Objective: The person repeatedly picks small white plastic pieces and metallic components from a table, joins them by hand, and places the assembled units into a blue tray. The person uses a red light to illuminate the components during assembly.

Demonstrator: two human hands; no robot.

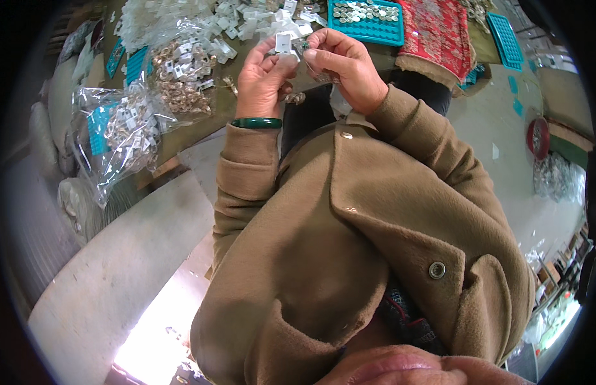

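The left hand [266, 74] pinches a small white card [283, 43] between thumb and fingers, above the near edge of the worktable. The right hand [349, 67] closes thumb and forefinger on a small ornament [305, 45] just beside the card; a green bangle [257, 122] is on the left wrist.

Containers: a turquoise tray [367, 32] beyond the right hand bears round, silvery pieces [367, 11] along its far part. A clear bag [198, 114] left of the hands contains gold-coloured pieces [179, 90] and white tags. A second clear bag [105, 183], nearer the table's left edge, contains more white tags [130, 122] and a turquoise piece [100, 128]. Another turquoise tray [505, 40] stands at far right, beyond a red patterned cloth [436, 38].

Visibility: the ornament is partly covered by the right fingers, and its shape cannot be determined. The first tray and the heap of translucent plastic pieces [160, 22] are cut off at the upper edge. The contents of the clear bag at far right [559, 178] are indistinct.
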